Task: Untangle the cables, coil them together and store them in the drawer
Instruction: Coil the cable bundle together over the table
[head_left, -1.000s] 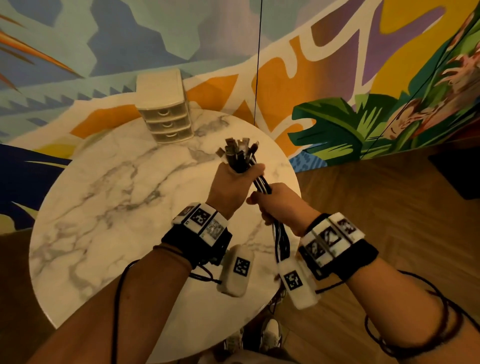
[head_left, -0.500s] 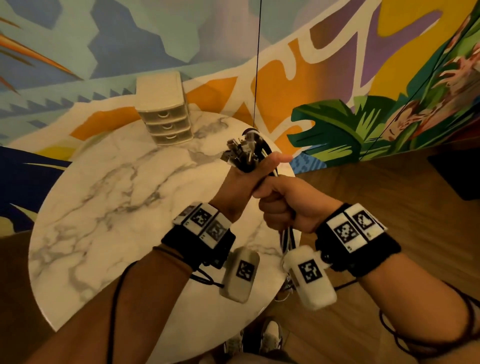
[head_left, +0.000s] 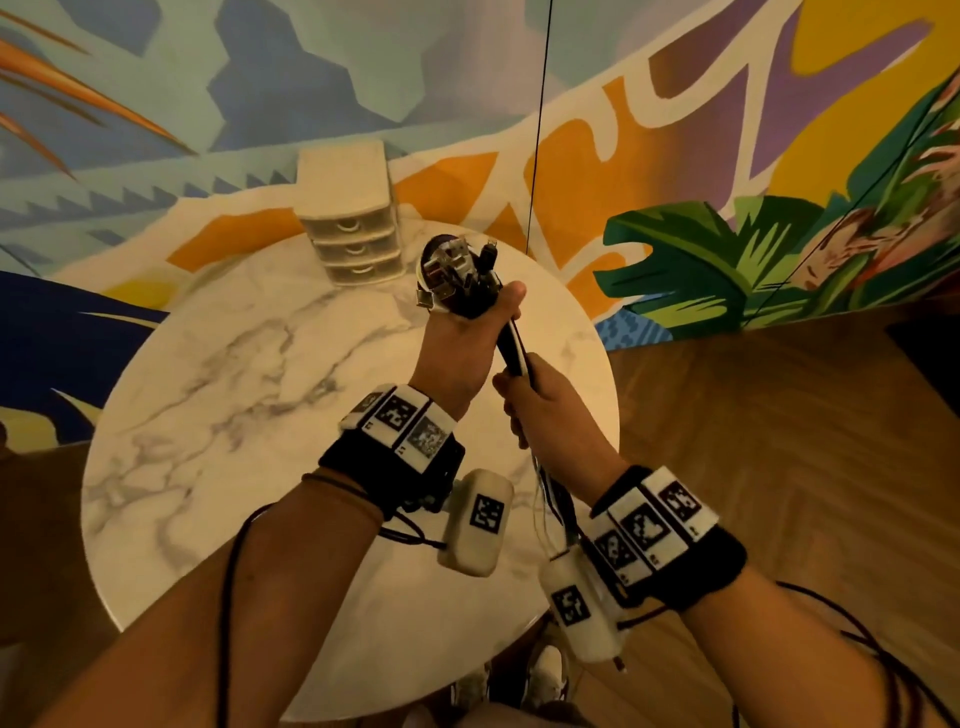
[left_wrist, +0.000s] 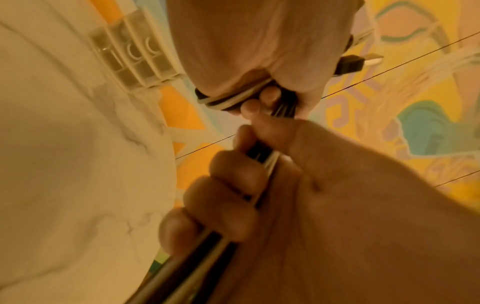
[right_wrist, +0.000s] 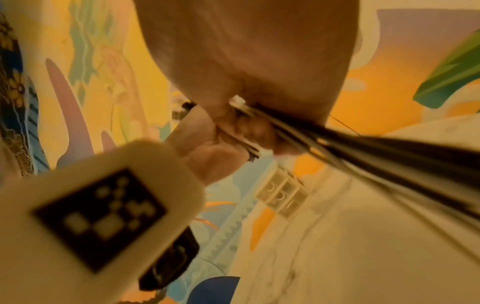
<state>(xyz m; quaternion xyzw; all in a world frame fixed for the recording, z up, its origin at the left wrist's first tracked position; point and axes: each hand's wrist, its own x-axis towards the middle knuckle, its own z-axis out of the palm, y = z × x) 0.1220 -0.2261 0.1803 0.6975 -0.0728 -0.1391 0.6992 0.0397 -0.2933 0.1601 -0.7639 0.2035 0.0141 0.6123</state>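
Note:
A bundle of black and white cables stands above the right part of the round marble table. My left hand grips its upper part, with several plug ends and a small loop sticking out above the fist. Just below it, my right hand grips the same bundle, whose loose tails hang past the table edge. The left wrist view shows a cable loop under the left fingers and my right hand curled round the strands. The drawer unit stands shut at the table's far edge.
The small beige drawer unit has three drawers and sits against a painted mural wall. A thin black cord hangs down the wall behind the table. Wooden floor lies to the right. Shoes show below the table's near edge.
My right hand rose to the left fist, laying a loop over it, then slid back down the bundle. The left hand has lifted slightly and still holds the plug ends.

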